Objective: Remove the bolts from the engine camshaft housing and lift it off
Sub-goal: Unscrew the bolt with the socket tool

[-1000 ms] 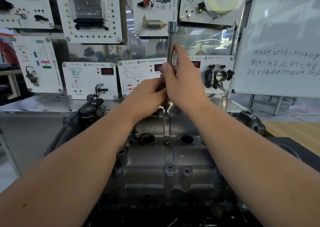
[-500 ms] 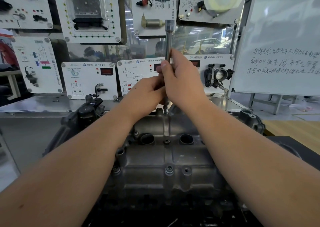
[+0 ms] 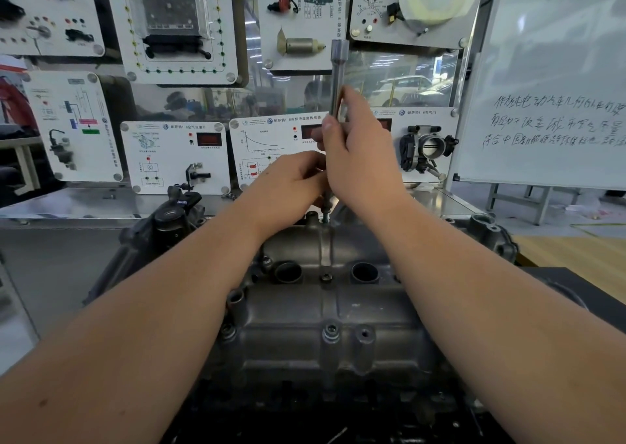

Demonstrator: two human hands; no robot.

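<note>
The grey cast camshaft housing (image 3: 325,311) lies across the engine in front of me. A long steel extension bar (image 3: 337,74) stands upright over a bolt (image 3: 324,219) at the housing's far edge. My right hand (image 3: 359,152) pinches the bar's middle between thumb and fingers. My left hand (image 3: 288,186) grips the bar's lower part just above the bolt. Another bolt (image 3: 331,329) sits in the housing's near edge, and one (image 3: 326,277) sits between the two round wells.
White training panels (image 3: 176,157) with sensors line the wall behind the engine. A throttle body (image 3: 425,150) hangs at the right, beside a whiteboard (image 3: 555,81) with writing. A black engine part (image 3: 169,220) stands at the far left of the housing.
The extension bar has risen a little above the far edge, and my right hand's fingers have shifted on it as it turns. The left hand stays low on the bar.
</note>
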